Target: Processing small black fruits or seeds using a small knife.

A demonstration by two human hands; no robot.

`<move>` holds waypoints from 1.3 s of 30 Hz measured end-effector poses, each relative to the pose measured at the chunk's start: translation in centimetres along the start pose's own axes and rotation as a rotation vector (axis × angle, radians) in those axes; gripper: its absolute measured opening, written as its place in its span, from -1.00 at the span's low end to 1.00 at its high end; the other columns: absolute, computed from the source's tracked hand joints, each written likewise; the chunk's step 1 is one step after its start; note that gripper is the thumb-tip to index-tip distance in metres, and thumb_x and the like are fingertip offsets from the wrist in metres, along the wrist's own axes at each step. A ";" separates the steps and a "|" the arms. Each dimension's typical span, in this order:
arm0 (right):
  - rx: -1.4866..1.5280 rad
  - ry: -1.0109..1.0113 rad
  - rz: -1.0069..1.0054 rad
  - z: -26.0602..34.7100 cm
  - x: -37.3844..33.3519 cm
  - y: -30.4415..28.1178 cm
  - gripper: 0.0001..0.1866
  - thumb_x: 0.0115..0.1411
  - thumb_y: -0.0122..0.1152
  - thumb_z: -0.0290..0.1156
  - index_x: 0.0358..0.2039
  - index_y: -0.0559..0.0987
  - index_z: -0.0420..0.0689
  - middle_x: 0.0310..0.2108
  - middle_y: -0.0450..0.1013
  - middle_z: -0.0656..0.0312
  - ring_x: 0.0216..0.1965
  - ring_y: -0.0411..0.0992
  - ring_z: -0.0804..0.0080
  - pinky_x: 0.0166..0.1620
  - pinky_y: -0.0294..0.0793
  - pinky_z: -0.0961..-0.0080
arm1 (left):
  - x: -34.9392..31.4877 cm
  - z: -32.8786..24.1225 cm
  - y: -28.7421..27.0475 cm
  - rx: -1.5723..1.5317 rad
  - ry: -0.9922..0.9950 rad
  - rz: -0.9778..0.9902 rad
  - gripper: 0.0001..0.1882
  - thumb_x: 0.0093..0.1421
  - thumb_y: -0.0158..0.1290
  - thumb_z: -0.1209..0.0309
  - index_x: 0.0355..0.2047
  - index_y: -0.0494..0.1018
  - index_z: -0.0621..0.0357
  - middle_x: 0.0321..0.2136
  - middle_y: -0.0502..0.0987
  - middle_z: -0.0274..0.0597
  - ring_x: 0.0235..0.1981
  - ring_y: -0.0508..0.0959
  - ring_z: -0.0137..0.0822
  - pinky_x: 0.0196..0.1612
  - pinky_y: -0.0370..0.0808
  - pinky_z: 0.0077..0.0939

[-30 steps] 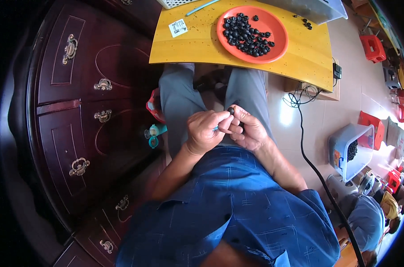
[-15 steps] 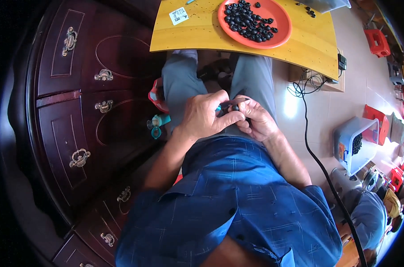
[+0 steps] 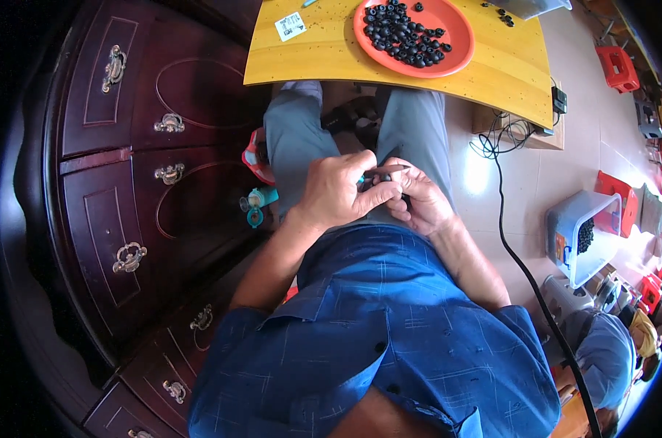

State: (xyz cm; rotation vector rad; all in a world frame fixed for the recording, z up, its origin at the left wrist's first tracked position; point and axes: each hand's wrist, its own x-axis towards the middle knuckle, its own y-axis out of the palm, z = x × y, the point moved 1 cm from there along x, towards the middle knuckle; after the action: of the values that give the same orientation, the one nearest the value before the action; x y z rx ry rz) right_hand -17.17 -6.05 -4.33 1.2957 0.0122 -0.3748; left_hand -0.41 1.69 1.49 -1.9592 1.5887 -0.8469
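Observation:
Over my lap, my left hand [image 3: 337,187] is closed around a small knife [image 3: 389,169]; a bit of teal handle shows by its fingers, and the thin dark blade points to the right. My right hand [image 3: 422,197] pinches a small round black piece [image 3: 386,177], just beneath the blade. My left thumb reaches across to the right fingertips. Whether the edge touches the piece I cannot tell. On the table ahead, an orange-red plate [image 3: 458,40] bears many similar black pieces [image 3: 411,36], some with holes.
The yellow wooden table [image 3: 302,62] carries a white label [image 3: 290,27] and dark crumbs. Dark drawers [image 3: 97,219] stand at my left, a teal bottle [image 3: 261,197] beside my leg. To the right are a black cable [image 3: 517,255], a clear tub [image 3: 564,233] and red stools [image 3: 617,69]; a person sits lower right.
The knife blade has tilted a little and lies flatter across the right fingertips. Both hands stay in nearly the same place and keep their hold.

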 end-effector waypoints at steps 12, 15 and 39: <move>-0.016 0.015 -0.100 0.1 -0.2 -0.7 -0.79 0.42 0.11 -0.35 -0.03 0.52 -0.17 -0.41 0.42 0.38 -0.58 0.29 0.67 -0.63 0.23 0.75 | 0.6 0.6 0.5 0.015 -0.038 0.057 -0.44 0.17 0.21 -0.17 -0.51 0.44 0.10 -0.62 0.52 0.04 -0.51 0.60 0.14 -0.50 0.46 -0.01; -0.024 0.054 -0.131 0.1 0.0 -0.2 -0.81 0.43 0.10 -0.34 -0.04 0.52 -0.12 -0.41 0.41 0.39 -0.57 0.28 0.68 -0.62 0.22 0.76 | 0.6 0.4 0.0 -0.003 -0.020 0.040 -0.46 0.22 0.22 -0.10 -0.49 0.47 0.18 -0.64 0.47 0.12 -0.54 0.58 0.18 -0.55 0.43 -0.07; -0.065 0.264 -0.329 1.2 2.5 1.3 -0.91 0.39 0.06 -0.47 -0.13 0.46 0.01 -0.43 0.41 0.35 -0.56 0.32 0.61 -0.62 0.23 0.71 | 0.6 2.7 -1.1 0.011 -0.043 0.096 -0.51 0.22 0.23 -0.05 -0.51 0.51 0.16 -0.59 0.61 0.02 -0.52 0.64 0.09 -0.46 0.54 -0.12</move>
State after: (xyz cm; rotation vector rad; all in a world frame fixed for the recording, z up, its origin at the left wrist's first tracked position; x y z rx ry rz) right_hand -14.72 -7.52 -3.28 1.2723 0.4609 -0.4765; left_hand 2.31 1.30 0.47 -1.8649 1.6355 -0.7685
